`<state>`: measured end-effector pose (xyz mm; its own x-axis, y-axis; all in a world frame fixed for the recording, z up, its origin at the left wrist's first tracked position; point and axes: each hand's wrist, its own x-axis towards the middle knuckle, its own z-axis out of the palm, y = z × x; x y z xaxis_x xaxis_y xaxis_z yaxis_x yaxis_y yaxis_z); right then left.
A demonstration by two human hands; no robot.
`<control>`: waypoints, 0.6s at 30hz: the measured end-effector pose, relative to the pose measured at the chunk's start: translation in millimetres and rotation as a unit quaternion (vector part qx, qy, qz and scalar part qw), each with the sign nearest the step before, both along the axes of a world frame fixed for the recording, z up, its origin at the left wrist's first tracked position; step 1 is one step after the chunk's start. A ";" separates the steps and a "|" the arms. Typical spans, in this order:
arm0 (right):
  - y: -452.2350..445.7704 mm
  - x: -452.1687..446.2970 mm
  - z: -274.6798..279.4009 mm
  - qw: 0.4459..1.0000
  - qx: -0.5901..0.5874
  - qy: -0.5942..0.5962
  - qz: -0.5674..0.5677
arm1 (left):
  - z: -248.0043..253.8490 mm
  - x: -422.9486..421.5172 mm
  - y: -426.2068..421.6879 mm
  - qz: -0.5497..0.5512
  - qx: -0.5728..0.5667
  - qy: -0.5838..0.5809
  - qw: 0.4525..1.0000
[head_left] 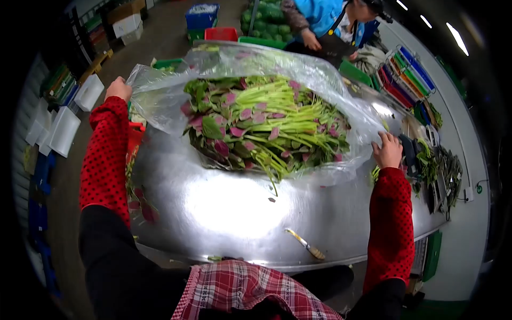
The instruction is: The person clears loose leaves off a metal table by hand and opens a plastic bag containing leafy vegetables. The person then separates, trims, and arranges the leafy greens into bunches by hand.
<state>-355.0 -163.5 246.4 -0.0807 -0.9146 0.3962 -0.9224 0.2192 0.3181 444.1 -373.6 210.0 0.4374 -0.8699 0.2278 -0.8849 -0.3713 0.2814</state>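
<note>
White boxes (64,132) stand at the left, a blue crate (202,20) and a red crate (221,34) farther back.

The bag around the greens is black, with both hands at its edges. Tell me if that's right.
Wrong colour: in the head view the bag is clear, not black. It is around the greens, with left hand and right hand at its edges.

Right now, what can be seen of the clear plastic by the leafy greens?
The clear plastic is thin, shiny, wrinkled film, spread on the metal table. The left hand grips its left edge; the right hand touches its right side. Leafy greens with some purple leaves lie heaped on it. Beyond them it rises in loose folds. Whether bag or sheet is unclear.
</note>
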 end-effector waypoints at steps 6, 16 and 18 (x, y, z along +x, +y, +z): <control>30.0 129.5 -21.4 0.961 -0.139 -0.076 0.226 | -81.3 -124.6 127.9 -0.211 -0.232 0.012 0.950; 7.5 232.3 -146.7 0.899 0.018 -0.382 0.215 | -128.7 -274.7 279.3 -0.378 -0.034 0.359 0.853; -5.0 243.8 -169.9 0.900 0.078 -0.407 0.131 | -148.5 -326.1 276.5 -0.340 0.153 0.507 0.777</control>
<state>-111.3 -168.5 76.4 -0.0602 -0.9840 0.1675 -0.8772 -0.0280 -0.4793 117.9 -97.1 61.5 -0.3264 -0.9244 -0.1976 -0.2873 -0.1022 0.9524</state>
